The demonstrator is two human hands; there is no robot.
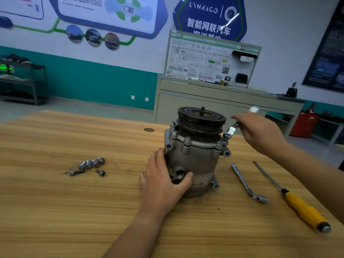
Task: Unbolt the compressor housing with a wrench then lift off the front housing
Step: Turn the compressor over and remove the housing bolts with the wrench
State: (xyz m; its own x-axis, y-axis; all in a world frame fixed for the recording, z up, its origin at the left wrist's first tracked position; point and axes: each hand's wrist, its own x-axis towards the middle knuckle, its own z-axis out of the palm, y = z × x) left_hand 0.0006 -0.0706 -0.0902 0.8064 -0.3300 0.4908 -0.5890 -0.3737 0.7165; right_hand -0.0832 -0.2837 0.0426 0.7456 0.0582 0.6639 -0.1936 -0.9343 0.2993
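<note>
Loose bolts [91, 164] lie on the tabletop [74, 211] well left of the left hand [163, 181]; an L-shaped socket wrench [245, 183] and a yellow-handled screwdriver [297, 202] lie below the raised right hand [260, 131]. The left hand clasps the upright compressor [195, 161] low down. The right hand grips a wrench [231, 130] whose ring end sits on a flange bolt [227, 135].

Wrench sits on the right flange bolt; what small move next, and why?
Probably swing the silver wrench to loosen that flange bolt: the right hand grips it, its ring end sits on the bolt head, and the left hand braces the grey metal compressor.
</note>
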